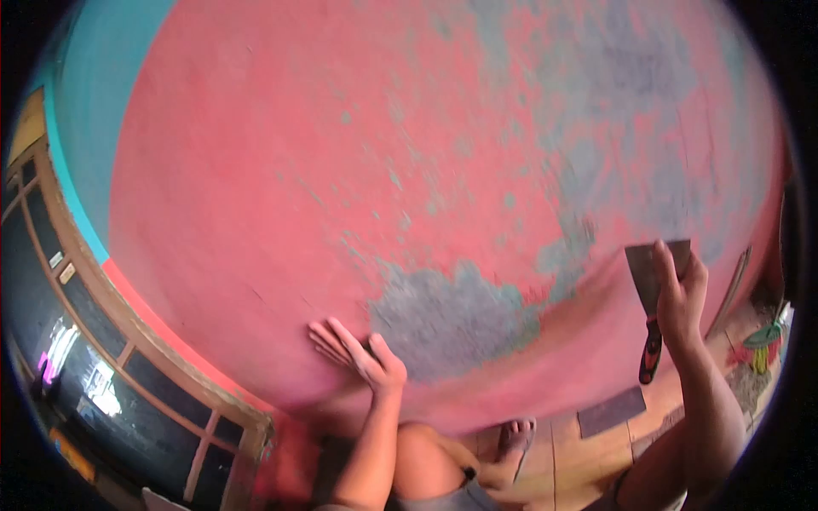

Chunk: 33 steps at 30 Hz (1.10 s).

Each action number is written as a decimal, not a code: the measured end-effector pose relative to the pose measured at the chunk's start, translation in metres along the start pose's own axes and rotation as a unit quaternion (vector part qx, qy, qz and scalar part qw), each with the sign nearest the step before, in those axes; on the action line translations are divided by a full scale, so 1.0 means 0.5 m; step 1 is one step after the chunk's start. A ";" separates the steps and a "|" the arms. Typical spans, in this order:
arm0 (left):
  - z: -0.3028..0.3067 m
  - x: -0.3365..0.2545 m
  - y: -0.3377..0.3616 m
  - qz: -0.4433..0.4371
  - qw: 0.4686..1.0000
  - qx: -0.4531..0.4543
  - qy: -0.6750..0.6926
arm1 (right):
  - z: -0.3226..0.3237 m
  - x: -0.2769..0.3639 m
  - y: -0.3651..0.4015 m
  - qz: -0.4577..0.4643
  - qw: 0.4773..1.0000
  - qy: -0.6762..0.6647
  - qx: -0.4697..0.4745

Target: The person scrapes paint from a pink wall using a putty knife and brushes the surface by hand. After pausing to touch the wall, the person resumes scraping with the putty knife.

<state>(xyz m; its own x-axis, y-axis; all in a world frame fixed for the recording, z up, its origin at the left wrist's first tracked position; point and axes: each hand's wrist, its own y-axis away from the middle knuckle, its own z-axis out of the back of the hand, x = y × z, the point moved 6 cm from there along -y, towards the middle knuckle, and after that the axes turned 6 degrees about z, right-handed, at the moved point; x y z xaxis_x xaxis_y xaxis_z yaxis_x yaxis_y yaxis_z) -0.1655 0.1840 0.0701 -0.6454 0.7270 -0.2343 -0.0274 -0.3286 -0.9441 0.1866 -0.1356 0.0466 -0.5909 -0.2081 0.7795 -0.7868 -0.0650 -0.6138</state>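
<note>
A pink wall [256,170] fills most of the view, with scraped patches of bluish green and a bare grey patch [443,319] low in the middle. My left hand [362,353] is raised at the wall's lower part, left of that grey patch, fingers stretched out and nothing held. On the right, my right hand [682,294] grips a scraper [650,285] by its blade part, blade edge up, its black and red handle hanging below the hand. Whether the blade touches the wall cannot be made out.
Wooden-framed dark glass panes [158,383] run along the left. Below are the tiled floor [554,460], a grey mat [612,413], my bare foot [516,436] and bent knee. Green and red items [763,345] lie at the far right.
</note>
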 end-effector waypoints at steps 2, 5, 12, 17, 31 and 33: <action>0.004 0.000 0.003 0.010 1.000 0.006 -0.003 | 0.000 0.004 0.002 -0.013 1.000 -0.019 0.004; 0.007 0.000 0.003 0.012 1.000 0.013 -0.006 | -0.003 0.017 0.005 -0.029 0.998 -0.058 0.003; 0.016 -0.013 -0.002 0.019 1.000 0.021 -0.007 | 0.001 0.027 0.008 -0.035 0.999 -0.039 0.008; 0.021 -0.013 -0.003 0.032 0.999 0.034 -0.011 | -0.005 0.024 0.010 0.002 0.999 -0.037 -0.011; -0.002 -0.121 0.022 -0.036 0.996 0.079 0.019 | -0.082 0.048 0.085 -0.125 0.978 -0.148 0.076; -0.013 -0.148 0.040 -0.072 0.989 0.114 0.054 | -0.102 0.069 0.102 -0.124 0.978 -0.148 0.074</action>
<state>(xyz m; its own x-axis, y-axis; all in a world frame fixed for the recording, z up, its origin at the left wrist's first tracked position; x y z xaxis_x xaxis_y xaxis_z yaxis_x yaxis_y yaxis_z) -0.1132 0.1275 0.0670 -0.5364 0.8329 -0.1360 -0.2929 -0.3349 -0.8956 0.1169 -0.0964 0.0485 -0.2895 -0.4401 0.8500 -0.8524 -0.2855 -0.4381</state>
